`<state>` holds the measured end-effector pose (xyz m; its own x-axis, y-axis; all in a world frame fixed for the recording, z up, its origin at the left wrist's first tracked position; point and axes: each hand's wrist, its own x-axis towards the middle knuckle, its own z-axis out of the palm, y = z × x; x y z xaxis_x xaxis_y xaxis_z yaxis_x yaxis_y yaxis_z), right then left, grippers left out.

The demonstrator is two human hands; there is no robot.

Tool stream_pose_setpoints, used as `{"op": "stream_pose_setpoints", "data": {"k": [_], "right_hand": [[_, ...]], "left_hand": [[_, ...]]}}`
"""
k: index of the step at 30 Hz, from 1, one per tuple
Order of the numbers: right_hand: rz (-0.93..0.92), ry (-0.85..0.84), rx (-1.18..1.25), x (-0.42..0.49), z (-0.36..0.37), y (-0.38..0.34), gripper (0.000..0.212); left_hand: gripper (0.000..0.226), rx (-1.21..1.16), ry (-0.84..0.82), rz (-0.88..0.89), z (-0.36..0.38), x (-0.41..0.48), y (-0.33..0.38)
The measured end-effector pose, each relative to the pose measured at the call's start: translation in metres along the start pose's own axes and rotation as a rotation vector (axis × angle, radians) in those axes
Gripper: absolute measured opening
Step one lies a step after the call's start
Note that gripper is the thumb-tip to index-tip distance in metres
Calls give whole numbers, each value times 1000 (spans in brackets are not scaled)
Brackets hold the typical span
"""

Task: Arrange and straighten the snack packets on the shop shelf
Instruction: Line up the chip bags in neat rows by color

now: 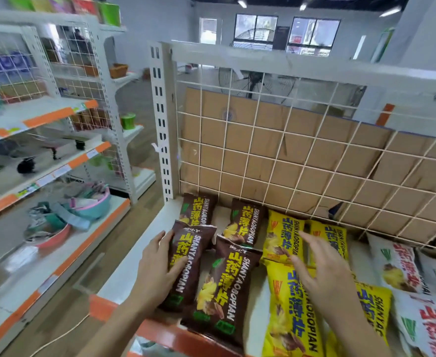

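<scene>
Snack packets lie flat on a white shelf (pixel 144 256) with an orange front edge. Several brown packets sit at the left, several yellow ones in the middle, white ones (pixel 402 269) at the right. My left hand (pixel 157 269) grips the left edge of the front-left brown packet (pixel 188 264), thumb on its face. Beside it lies another brown packet (pixel 224 292), reaching the front edge. My right hand (pixel 325 271) hovers with fingers spread over the yellow packets (pixel 281 238), holding nothing.
A white wire grid (pixel 263 150) backed by cardboard closes the rear of the shelf, with a slotted upright post (pixel 161 119) at its left. Across the aisle to the left stands another shelving unit (pixel 44 176) with bowls and small goods. Fans stand behind the grid.
</scene>
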<state>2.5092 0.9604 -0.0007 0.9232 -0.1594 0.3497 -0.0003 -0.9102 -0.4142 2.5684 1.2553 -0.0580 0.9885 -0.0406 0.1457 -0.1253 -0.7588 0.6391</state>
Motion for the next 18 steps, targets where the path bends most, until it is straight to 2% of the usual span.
{"op": "stream_pose_setpoints", "data": {"k": [3,7,12,13,18], "right_hand": [[42,3,-7,3,6,-15,62],[77,24,-1,7,17,-39,45],[124,-7,-1,10,32,-67,58],[125,-11,-3,10,35,-72,58],[105,-26,19,13,47,-94,46]], "left_hand": [[100,141,-66,111,1,4,-6],[101,198,-172,179,-3,10,-14],[115,22,-262,235,-17,25,-27],[112,-52,-277,234,-20,30,-31],[67,-366,-294,195,-30,62,-39]]}}
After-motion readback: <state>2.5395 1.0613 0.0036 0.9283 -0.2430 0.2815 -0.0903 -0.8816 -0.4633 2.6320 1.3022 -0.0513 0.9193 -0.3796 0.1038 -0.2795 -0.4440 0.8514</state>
